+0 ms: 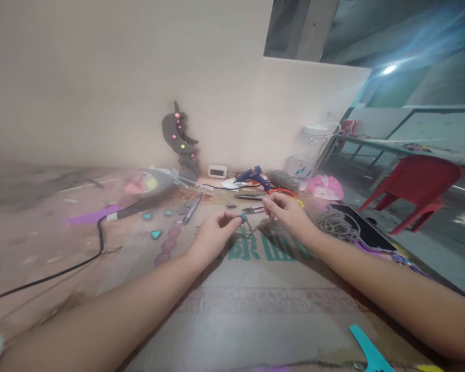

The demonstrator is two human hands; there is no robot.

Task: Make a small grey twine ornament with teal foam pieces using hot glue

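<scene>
My left hand (217,233) is closed in a pinch over the table, thumb and fingertips on a small teal piece (242,219) with grey yarn at its edge. To its right, my right hand (287,209) is raised a little with thumb and forefinger pressed together. Anything between those fingertips is too small to make out. Loose grey yarn (269,227) lies under and between the hands. Small pliers or snips (252,210) rest just beyond them. Left of my left hand lie several teal pieces, one a teal triangle (156,235) with a dark edge, and a pen (192,208).
Behind stand a blue glue gun (250,174), a small white display device (217,171), a grey crescent ornament (174,132) and a clear jug (308,150). A yarn heap (337,225) and dark tablet-like slab (366,230) lie right. A black cable (62,275) crosses the left.
</scene>
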